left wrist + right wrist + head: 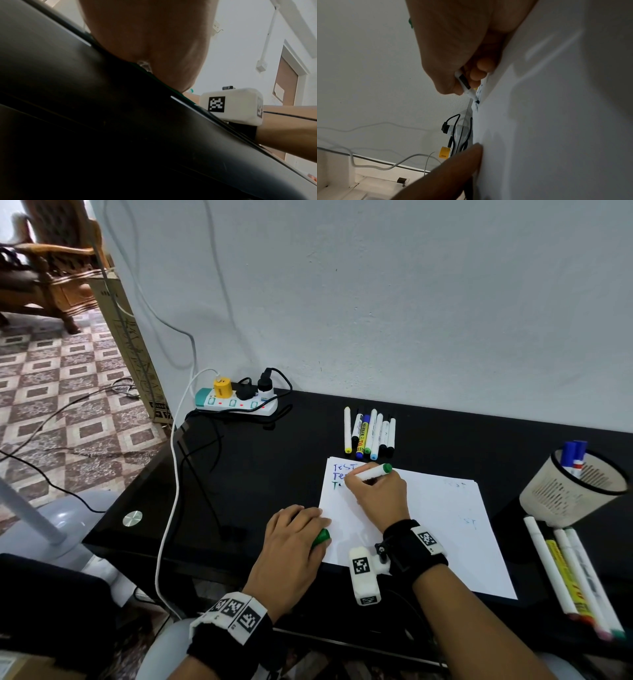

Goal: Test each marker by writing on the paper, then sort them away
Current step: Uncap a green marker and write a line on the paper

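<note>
Head view shows the right hand [380,491] gripping a white marker with a green end [371,472], fingers curled round the barrel, tip down on the far left corner of the paper [438,529], where blue and green words are written. In the right wrist view the marker tip [476,101] touches the sheet beside the ink marks. The left hand [294,542] rests at the near left edge of the paper, fingertips on the sheet, with a green cap [321,537] held under its fingers. Beyond the paper, a row of markers [370,434] lies on the black counter [239,474]. To the right, a mesh cup [572,491] holds blue markers, and four more markers [575,577] lie on the counter near it. A power strip [236,402] sits at the far left corner.
</note>
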